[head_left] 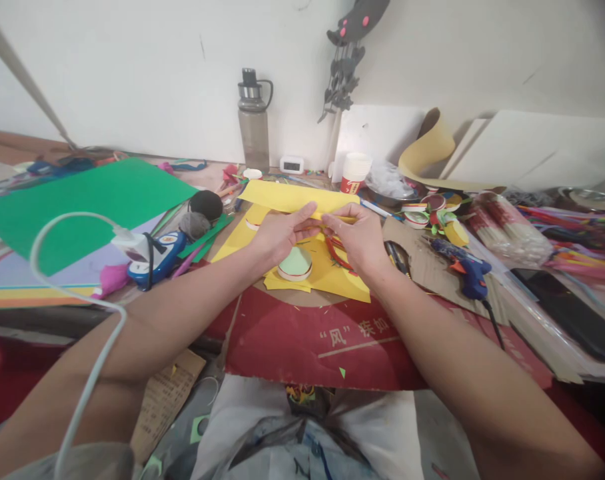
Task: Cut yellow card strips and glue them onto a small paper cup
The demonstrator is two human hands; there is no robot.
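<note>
A strip of yellow paper (298, 195) is held up over the work area, its near edge pinched between the fingertips of both hands. My left hand (281, 235) grips it from the left, thumb on top. Close beside it, my right hand (358, 241) pinches the same edge. Red loops that look like scissor handles (336, 255) show just below my right hand; whether its fingers touch them I cannot tell. Below the hands sits a round disc with a pale green top (295, 261) and a white rim. More yellow paper (350, 283) lies under it.
A red cardboard sheet (282, 340) covers the near table. On the right are a blue glue gun (472, 275), a phone (570, 310) and pliers (397, 259). Left lie green card (87, 207) and a blue power strip (155, 263) with a white cable. A bottle (254, 133) stands behind.
</note>
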